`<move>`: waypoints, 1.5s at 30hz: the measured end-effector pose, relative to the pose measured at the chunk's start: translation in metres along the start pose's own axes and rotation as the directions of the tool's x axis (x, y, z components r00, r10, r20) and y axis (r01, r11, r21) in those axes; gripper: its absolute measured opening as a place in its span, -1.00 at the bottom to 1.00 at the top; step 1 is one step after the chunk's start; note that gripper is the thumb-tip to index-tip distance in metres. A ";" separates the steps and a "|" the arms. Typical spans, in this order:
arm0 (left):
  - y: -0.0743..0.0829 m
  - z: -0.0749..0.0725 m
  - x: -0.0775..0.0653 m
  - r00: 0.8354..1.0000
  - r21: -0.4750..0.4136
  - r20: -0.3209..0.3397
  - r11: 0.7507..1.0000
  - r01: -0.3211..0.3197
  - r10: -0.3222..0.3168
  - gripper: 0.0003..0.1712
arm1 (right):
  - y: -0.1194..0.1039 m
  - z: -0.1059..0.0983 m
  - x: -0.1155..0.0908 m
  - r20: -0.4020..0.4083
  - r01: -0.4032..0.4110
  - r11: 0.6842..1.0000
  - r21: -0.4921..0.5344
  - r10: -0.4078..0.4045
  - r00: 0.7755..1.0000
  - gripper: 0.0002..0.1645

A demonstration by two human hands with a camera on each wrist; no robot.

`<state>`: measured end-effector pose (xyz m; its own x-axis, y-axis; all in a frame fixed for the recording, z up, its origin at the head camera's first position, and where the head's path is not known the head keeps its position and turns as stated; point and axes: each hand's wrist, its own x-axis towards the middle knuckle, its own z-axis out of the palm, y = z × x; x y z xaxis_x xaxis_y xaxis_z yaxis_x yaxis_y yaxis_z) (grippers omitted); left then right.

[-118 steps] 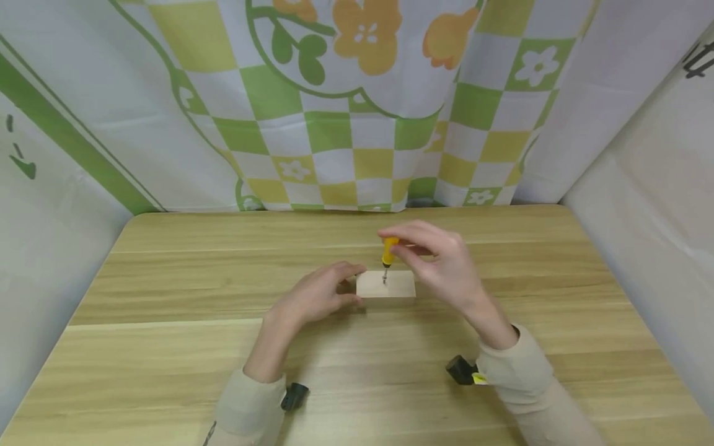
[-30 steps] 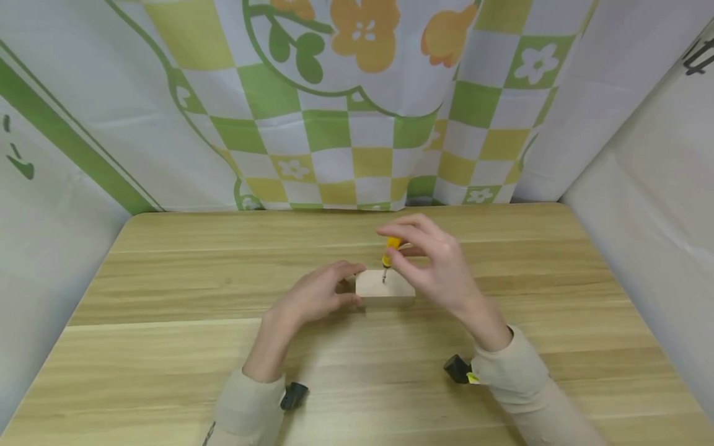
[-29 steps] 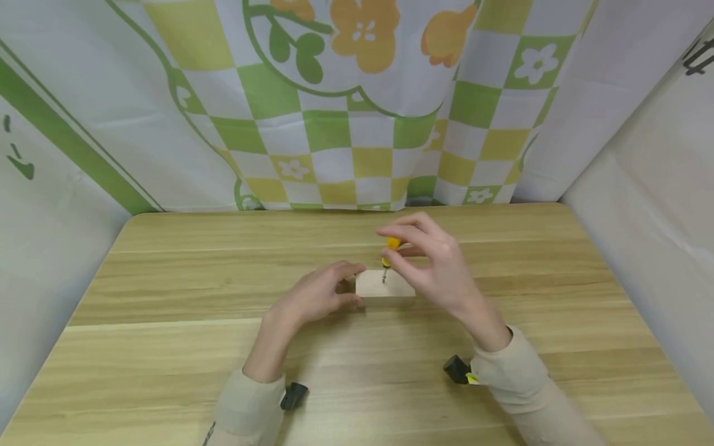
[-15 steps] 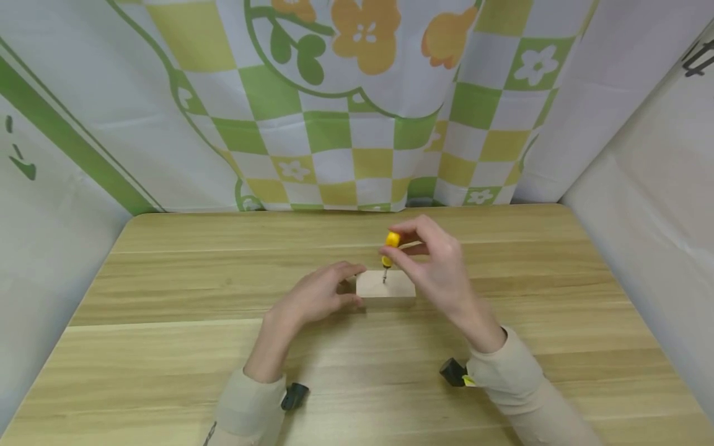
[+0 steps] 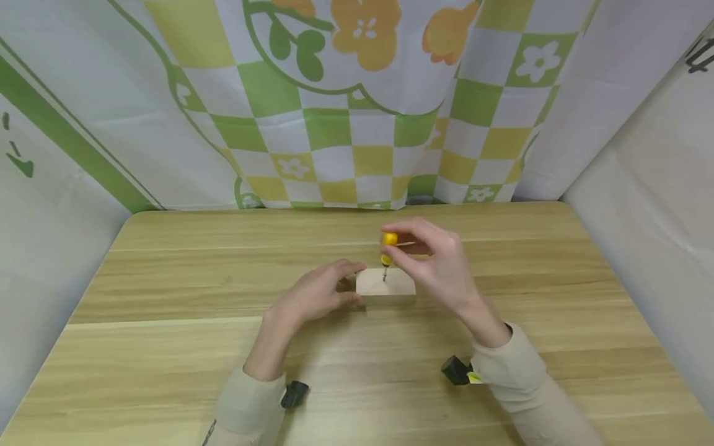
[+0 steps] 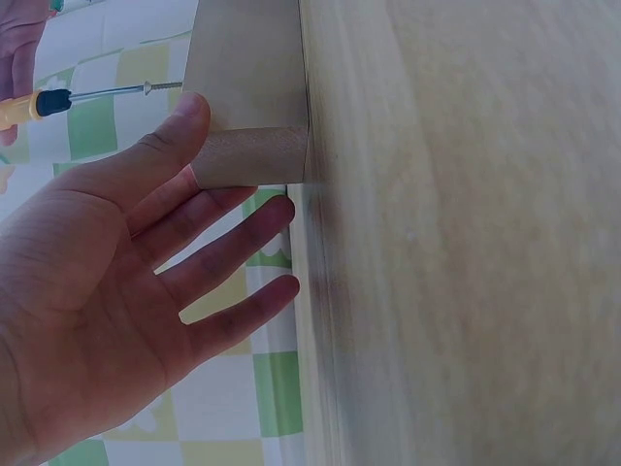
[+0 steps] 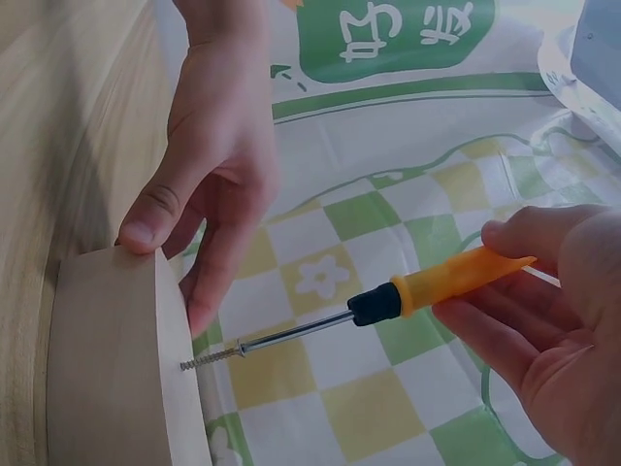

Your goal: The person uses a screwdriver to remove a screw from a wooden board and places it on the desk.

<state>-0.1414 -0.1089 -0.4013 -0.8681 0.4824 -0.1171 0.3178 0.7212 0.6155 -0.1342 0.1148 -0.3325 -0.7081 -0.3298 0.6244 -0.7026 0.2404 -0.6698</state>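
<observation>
A pale wooden block (image 5: pixel 398 284) lies on the table. My left hand (image 5: pixel 315 294) holds its left end, thumb on the near side and fingers behind; in the left wrist view two fingers stretch free below the block (image 6: pixel 247 68). My right hand (image 5: pixel 443 263) pinches the yellow handle of a screwdriver (image 7: pixel 456 280) between thumb and fingers. The screwdriver's shaft points down to a screw (image 7: pixel 209 359), which stands with its tip at the block's top face and much of its thread showing. The tip of the driver meets the screw head.
The wood-grain table (image 5: pixel 184 279) reaches back to a checked, flowered curtain (image 5: pixel 329 127). White sheeting (image 5: pixel 658 161) hangs at both sides. Black wrist cameras (image 5: pixel 456 370) jut from both sleeves, close over the tabletop.
My right fingers shift about the screwdriver handle, spreading and closing again, with small moves of the wrist. The left hand and the block stay in place. The screw still stands upright.
</observation>
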 end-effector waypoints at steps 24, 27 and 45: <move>0.002 0.000 0.001 1.000 0.005 -0.001 1.000 0.012 -0.012 -0.28 | 0.000 0.004 0.000 -0.094 0.020 0.977 -0.211 -0.040 0.995 -0.65; 0.002 0.000 0.001 1.000 0.005 -0.001 1.000 0.009 -0.009 -0.28 | 0.000 0.003 0.001 -0.078 0.044 0.979 -0.197 -0.060 0.995 -0.64; 0.002 0.000 0.000 1.000 -0.001 -0.003 1.000 0.008 -0.008 -0.27 | -0.002 -0.001 0.002 0.018 0.029 0.997 -0.069 -0.028 0.999 -0.58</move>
<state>-0.1412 -0.1074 -0.4005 -0.8717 0.4753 -0.1192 0.3109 0.7246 0.6150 -0.1345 0.1143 -0.3296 -0.6870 -0.3528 0.6353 -0.7259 0.2935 -0.6220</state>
